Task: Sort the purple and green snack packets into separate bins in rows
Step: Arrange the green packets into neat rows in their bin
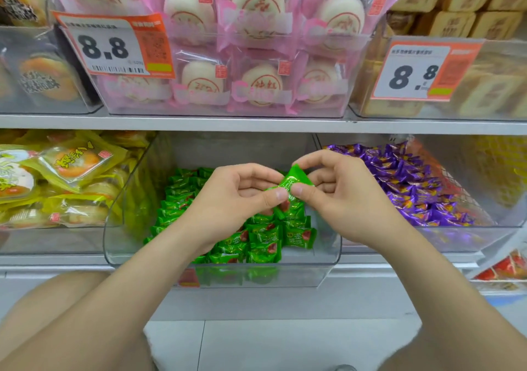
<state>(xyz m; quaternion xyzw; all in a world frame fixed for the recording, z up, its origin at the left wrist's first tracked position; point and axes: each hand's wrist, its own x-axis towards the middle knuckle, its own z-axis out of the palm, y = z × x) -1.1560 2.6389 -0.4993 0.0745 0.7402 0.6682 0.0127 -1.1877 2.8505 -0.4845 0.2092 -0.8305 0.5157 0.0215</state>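
Note:
A clear bin (119, 228) on the lower shelf holds several green snack packets (265, 239), partly lined up in rows along its left side and front. To its right, another clear bin (484, 228) is heaped with purple snack packets (410, 182). Both hands hover over the green bin. My left hand (236, 199) and my right hand (339, 194) together pinch one green packet (293, 184) between thumbs and fingers, above the pile.
A bin of yellow pastry packs (65, 176) stands at the left. The upper shelf carries pink-wrapped buns (256, 57), brown cakes (470, 8) and two 8.8 price tags (111, 45). My knees show at the bottom, over a white tiled floor (285, 342).

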